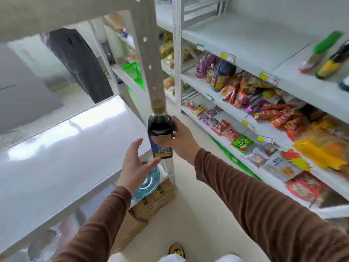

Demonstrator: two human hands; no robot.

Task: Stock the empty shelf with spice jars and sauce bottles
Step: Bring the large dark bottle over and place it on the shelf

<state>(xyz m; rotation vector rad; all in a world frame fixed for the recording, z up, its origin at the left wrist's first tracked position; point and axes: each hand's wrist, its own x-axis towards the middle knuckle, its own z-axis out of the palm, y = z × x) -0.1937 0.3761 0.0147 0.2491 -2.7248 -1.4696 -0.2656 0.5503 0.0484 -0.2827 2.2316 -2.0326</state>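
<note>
Fingers of the right hand are wrapped around a dark sauce bottle with a tan cap and a blue and yellow label, gripping it at mid-body and holding it upright in the air. Just left of that bottle and slightly below it, the left hand hangs with palm turned toward the bottle and fingers spread, holding nothing; its fingertips lie very near the bottle's base, though contact cannot be told. Both arms wear brown ribbed sleeves.

Left of the bottle runs a bare white shelf board. Below the bottle, under that board, a blue glass plate lies on brown cardboard boxes. Right of the bottle, white shelving carries colourful snack packets, another dark bottle with a yellow label, and, far up right, blurred bottles with green and yellow on them.
</note>
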